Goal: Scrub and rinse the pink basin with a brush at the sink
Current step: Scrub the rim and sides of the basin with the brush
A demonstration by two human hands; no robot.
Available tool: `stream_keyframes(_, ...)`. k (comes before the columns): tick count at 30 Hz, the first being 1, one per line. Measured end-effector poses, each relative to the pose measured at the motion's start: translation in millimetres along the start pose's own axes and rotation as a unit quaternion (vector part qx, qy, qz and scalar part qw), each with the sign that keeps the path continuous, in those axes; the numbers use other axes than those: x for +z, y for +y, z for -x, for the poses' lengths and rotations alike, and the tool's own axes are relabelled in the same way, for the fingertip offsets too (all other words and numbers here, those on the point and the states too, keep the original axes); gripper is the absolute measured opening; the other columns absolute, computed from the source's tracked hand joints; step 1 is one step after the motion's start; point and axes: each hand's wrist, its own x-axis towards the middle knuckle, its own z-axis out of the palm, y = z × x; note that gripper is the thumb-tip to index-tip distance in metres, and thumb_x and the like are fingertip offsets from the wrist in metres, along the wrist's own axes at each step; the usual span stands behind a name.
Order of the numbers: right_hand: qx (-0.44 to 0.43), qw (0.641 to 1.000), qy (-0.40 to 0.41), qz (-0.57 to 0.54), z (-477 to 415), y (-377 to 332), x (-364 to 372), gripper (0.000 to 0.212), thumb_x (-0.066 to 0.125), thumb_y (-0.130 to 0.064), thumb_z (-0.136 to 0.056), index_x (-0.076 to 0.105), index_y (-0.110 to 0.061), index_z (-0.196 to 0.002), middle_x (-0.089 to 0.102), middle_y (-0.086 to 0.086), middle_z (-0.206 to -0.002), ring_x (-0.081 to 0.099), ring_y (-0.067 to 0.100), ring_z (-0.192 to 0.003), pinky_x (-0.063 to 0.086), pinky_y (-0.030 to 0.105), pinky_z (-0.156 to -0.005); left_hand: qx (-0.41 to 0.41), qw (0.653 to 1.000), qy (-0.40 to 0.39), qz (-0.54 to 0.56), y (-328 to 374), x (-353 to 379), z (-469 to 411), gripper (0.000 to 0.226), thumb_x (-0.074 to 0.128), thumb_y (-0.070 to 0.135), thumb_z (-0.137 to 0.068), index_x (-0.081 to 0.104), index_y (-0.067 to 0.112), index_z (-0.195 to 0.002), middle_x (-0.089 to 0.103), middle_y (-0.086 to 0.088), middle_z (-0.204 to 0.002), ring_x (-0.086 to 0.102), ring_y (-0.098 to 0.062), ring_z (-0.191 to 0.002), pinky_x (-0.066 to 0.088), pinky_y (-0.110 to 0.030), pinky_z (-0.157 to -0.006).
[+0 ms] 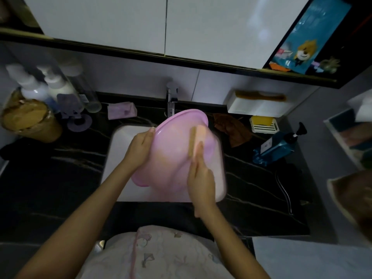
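The pink basin (171, 152) is held tilted over the white sink (118, 150), its rim up toward the faucet (171, 101). My left hand (141, 147) grips the basin's left rim. My right hand (199, 178) holds a brush (196, 137) with a wooden back and pale bristles, pressed against the basin's surface on the right side. No running water is visible from the faucet.
Dark marble counter (60, 168) surrounds the sink. Bottles (40, 87) and a brown basket (28, 119) stand at the left, a purple soap bar (120, 110) behind the sink. A brown cloth (231, 129), soap dish (263, 124) and blue pump bottle (275, 148) lie right.
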Motion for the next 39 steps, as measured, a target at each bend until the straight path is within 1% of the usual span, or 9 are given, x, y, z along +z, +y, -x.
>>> stream_keyframes(3,-0.150,0.972,-0.030,0.178,19,15,12,0.059,0.027,-0.034,-0.091,0.021,-0.021,-0.149,0.052,-0.003,-0.046,0.048,0.013,-0.034,0.031,0.022,-0.037,0.008,1.000,-0.008,0.001,-1,-2,-2,0.046,0.028,0.041,-0.099,0.048,0.020,-0.064,0.053,0.003,-0.063,0.046,-0.009,-0.059,0.038,-0.031,-0.062)
stream_keyframes(9,0.178,0.983,0.045,-0.014,-37,39,3,0.049,0.028,-0.032,-0.102,0.020,-0.028,-0.150,0.057,0.006,-0.073,0.063,0.026,-0.069,0.054,0.040,-0.064,-0.005,1.000,0.011,-0.005,2,-3,-6,0.048,0.027,0.035,-0.103,0.041,0.019,-0.060,0.046,0.003,-0.058,0.040,-0.009,-0.055,0.034,-0.029,-0.058)
stream_keyframes(15,0.044,0.998,-0.033,-0.025,21,23,28,0.060,0.031,-0.028,-0.101,-0.007,-0.037,-0.148,0.060,0.007,-0.070,0.059,0.017,-0.058,0.049,0.034,-0.059,-0.001,0.999,0.044,-0.002,-18,-20,-6,0.039,0.030,0.025,-0.103,0.057,0.006,-0.081,0.058,-0.008,-0.083,0.050,-0.015,-0.078,0.040,-0.011,-0.070)
stream_keyframes(21,0.176,0.981,-0.004,-0.077,-44,45,15,0.069,0.019,-0.058,-0.091,0.035,-0.020,-0.145,0.051,-0.002,-0.067,0.049,0.011,-0.058,0.036,0.023,-0.054,-0.037,0.998,0.052,0.004,-21,-24,6,0.040,0.052,0.025,-0.095,0.044,0.019,-0.057,0.043,0.002,-0.055,0.042,-0.001,-0.048,0.031,-0.012,-0.047)
stream_keyframes(24,0.191,0.975,-0.043,-0.103,-44,38,11,0.053,0.026,-0.044,-0.099,0.024,-0.027,-0.149,0.059,0.000,-0.090,0.056,0.016,-0.076,0.047,0.030,-0.074,-0.064,0.991,0.119,0.008,-24,-24,14,0.046,0.050,0.018,-0.097,0.034,0.016,-0.054,0.033,-0.002,-0.052,0.032,-0.004,-0.044,0.026,-0.015,-0.045)
stream_keyframes(28,0.072,0.992,-0.072,-0.068,-9,14,20,0.054,0.030,-0.030,-0.102,0.010,-0.029,-0.152,0.060,0.008,-0.077,0.052,0.006,-0.059,0.041,0.023,-0.060,-0.067,0.983,0.170,0.000,-37,-33,18,0.039,0.048,0.020,-0.098,0.042,0.006,-0.061,0.039,-0.012,-0.060,0.032,-0.012,-0.055,0.026,-0.019,-0.048)
stream_keyframes(31,-0.030,0.993,-0.108,0.033,14,25,29,0.059,0.026,-0.034,-0.099,-0.007,-0.035,-0.148,0.066,0.017,-0.084,0.057,0.021,-0.059,0.040,0.029,-0.057,-0.066,0.983,0.171,0.000,-42,-35,19,0.041,0.045,0.023,-0.099,0.043,0.006,-0.062,0.041,-0.014,-0.061,0.037,-0.018,-0.058,0.028,-0.028,-0.052)
stream_keyframes(35,0.205,0.974,-0.058,-0.071,0,53,30,0.052,0.022,-0.045,-0.100,0.007,-0.039,-0.149,0.065,0.005,-0.088,0.065,0.027,-0.087,0.051,0.037,-0.080,-0.078,0.979,0.190,0.004,-46,-27,21,0.045,0.045,0.023,-0.099,0.036,0.010,-0.057,0.039,-0.010,-0.057,0.037,-0.018,-0.058,0.029,-0.030,-0.054)
stream_keyframes(39,0.131,0.973,-0.093,-0.163,25,2,43,0.054,0.027,-0.041,-0.101,-0.004,-0.050,-0.144,0.054,-0.008,-0.109,0.058,0.013,-0.095,0.047,0.031,-0.090,-0.080,0.976,0.201,-0.003,-41,-25,23,0.048,0.045,0.023,-0.099,0.033,0.019,-0.053,0.037,-0.003,-0.053,0.034,-0.014,-0.053,0.028,-0.029,-0.051)
